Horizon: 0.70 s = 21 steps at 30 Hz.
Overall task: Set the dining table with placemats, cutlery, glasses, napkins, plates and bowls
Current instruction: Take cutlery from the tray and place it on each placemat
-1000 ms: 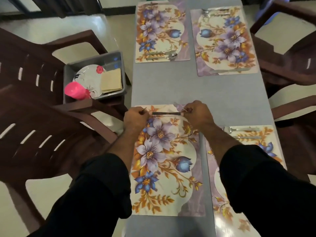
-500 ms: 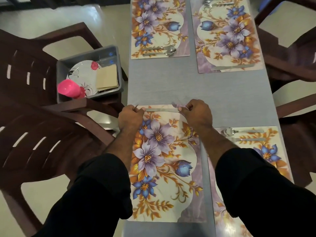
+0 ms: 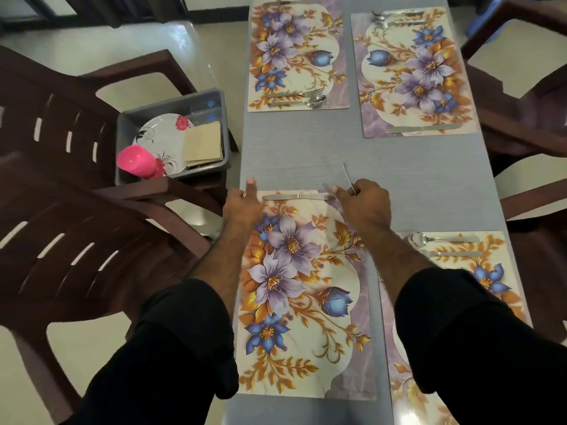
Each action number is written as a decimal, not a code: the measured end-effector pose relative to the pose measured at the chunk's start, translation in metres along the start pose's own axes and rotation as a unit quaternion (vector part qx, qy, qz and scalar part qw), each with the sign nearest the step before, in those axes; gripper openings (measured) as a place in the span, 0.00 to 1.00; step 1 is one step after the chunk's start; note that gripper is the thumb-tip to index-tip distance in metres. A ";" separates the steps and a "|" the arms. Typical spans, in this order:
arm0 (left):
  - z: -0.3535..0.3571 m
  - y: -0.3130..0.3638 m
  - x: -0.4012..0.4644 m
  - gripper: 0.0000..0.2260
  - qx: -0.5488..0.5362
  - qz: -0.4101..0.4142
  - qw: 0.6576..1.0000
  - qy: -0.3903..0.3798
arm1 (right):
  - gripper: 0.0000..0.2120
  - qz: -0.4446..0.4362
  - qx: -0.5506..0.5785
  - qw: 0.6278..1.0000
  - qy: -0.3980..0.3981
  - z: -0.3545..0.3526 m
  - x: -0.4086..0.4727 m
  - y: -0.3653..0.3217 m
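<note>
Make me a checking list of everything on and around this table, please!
Surface: long grey dining table, four floral placemats.
Job's things: silver table knife lies across the far edge of the near-left floral placemat. The other three mats carry cutlery. Grey plastic tub on a brown plastic chair holds a white flowered plate, tan folded napkins and a pink plastic cup.
Clutter: nothing seen.
Hands: left hand rests at the mat's corner, one finger straight; right hand grips thin silver cutlery, its fingers curled.
Cables: nothing seen.
Surroundings: brown chairs on both sides, pale tiled floor.
</note>
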<state>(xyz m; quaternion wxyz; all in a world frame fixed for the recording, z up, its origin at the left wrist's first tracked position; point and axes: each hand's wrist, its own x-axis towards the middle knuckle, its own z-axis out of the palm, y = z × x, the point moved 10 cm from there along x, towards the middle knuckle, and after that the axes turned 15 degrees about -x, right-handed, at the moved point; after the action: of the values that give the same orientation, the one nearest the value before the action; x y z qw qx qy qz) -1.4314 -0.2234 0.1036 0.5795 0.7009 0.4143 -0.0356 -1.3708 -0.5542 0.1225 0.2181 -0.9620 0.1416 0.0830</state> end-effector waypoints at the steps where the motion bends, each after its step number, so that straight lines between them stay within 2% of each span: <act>1: 0.000 -0.005 -0.007 0.19 -0.086 -0.037 0.996 -0.013 | 0.21 -0.009 0.015 1.000 0.002 -0.005 -0.006 -0.003; 2: 0.001 -0.012 -0.016 0.16 -0.181 -0.080 0.980 -0.033 | 0.20 -0.017 0.040 0.999 -0.009 -0.007 -0.014 -0.005; 4: 0.008 -0.022 -0.042 0.13 -0.357 -0.149 0.918 -0.091 | 0.17 -0.019 0.092 0.994 -0.056 -0.004 -0.033 -0.007; 5: 0.012 -0.023 -0.057 0.13 -0.418 -0.167 0.885 -0.120 | 0.17 -0.013 0.117 0.989 -0.088 0.001 -0.045 -0.006; 7: 0.015 -0.027 -0.082 0.12 -0.465 -0.172 0.854 -0.155 | 0.13 0.009 0.193 0.965 -0.175 0.014 -0.076 -0.002; 9: 0.016 -0.034 -0.104 0.11 -0.436 -0.158 0.868 -0.177 | 0.11 0.017 0.255 0.932 -0.257 0.024 -0.117 -0.003; 10: 0.016 -0.039 -0.114 0.10 -0.382 -0.136 0.893 -0.194 | 0.10 0.013 0.265 0.925 -0.271 0.026 -0.135 -0.003; 12: 0.016 -0.046 -0.131 0.08 -0.218 -0.053 0.944 -0.242 | 0.08 0.016 0.297 0.921 -0.253 0.024 -0.160 0.002; 13: 0.017 -0.048 -0.141 0.07 -0.144 -0.012 0.953 -0.266 | 0.06 0.026 0.317 0.918 -0.237 0.021 -0.168 0.007; 14: 0.017 -0.054 -0.150 0.05 -0.082 0.010 0.955 -0.286 | 0.05 0.035 0.330 0.916 -0.223 0.018 -0.175 0.012; 16: 0.016 -0.068 -0.170 0.02 -0.011 -0.007 0.945 -0.328 | 0.05 0.035 0.344 0.913 -0.217 0.012 -0.184 0.021; 18: 0.012 -0.079 -0.189 0.03 0.022 -0.047 0.928 -0.369 | 0.04 0.010 0.342 0.910 -0.235 0.005 -0.193 0.024; 21: 0.004 -0.085 -0.209 0.07 0.052 -0.068 0.913 -0.398 | 0.03 -0.049 0.259 0.920 -0.291 0.008 -0.213 0.022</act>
<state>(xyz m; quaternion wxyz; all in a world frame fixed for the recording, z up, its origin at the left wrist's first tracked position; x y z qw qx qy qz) -1.6197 -0.3410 0.1465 0.6550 0.6283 0.1937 -0.3724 -1.5795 -0.5192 0.1543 0.4950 -0.8110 0.0410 0.3092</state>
